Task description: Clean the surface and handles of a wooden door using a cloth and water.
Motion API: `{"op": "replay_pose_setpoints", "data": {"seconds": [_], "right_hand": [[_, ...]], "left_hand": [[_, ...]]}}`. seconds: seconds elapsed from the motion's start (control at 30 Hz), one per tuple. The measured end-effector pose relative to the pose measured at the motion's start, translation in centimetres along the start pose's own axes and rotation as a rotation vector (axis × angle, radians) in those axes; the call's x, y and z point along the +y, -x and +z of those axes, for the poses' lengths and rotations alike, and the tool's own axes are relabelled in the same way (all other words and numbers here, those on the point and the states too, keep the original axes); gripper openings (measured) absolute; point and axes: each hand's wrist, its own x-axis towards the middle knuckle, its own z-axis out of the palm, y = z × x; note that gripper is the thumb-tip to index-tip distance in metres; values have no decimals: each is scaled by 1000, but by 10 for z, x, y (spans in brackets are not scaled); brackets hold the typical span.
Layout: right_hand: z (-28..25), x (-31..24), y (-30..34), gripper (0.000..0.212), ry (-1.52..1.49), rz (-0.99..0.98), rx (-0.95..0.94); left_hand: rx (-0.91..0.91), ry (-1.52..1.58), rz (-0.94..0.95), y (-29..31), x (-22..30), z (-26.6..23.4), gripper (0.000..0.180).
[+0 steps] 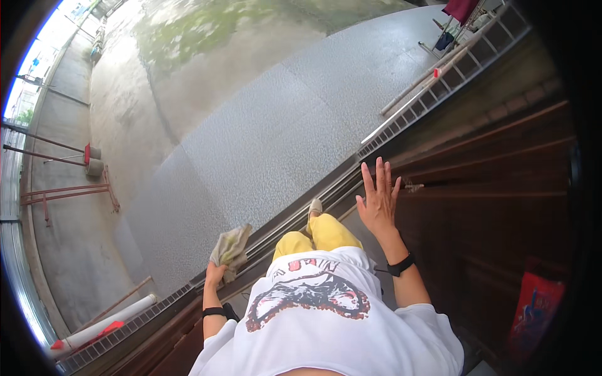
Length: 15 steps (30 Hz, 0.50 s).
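Note:
A crumpled, greyish cleaning cloth (pixel 231 249) hangs from my left hand (pixel 215 274), whose fingers are closed on it beside the metal door track (pixel 269 233). On the other side, my right hand (pixel 380 203) is raised with its fingers spread and nothing in it. It is nearest to the dark brown wooden door (pixel 476 207); whether it touches the door I cannot tell. Dark bands circle both wrists.
Beyond the track lies a grey textured floor (pixel 251 144). A white roll (pixel 103 326) with red patches rests at the lower left. Reddish metal frames (pixel 69 193) stand along the left wall. Long poles (pixel 417 88) lie at the upper right, and a red packet (pixel 533 310) is at the lower right.

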Motion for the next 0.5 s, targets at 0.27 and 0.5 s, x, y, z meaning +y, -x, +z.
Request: {"op": "replay_pose_setpoints", "data": {"seconds": [0.27, 0.5], "right_hand": [[44, 29, -198, 65, -237, -46, -151], [174, 137, -314, 53, -353, 332, -317]], "left_hand": [[-18, 243, -488, -103, 97, -4, 45], [-247, 34, -441, -314, 133, 16, 45]]}}
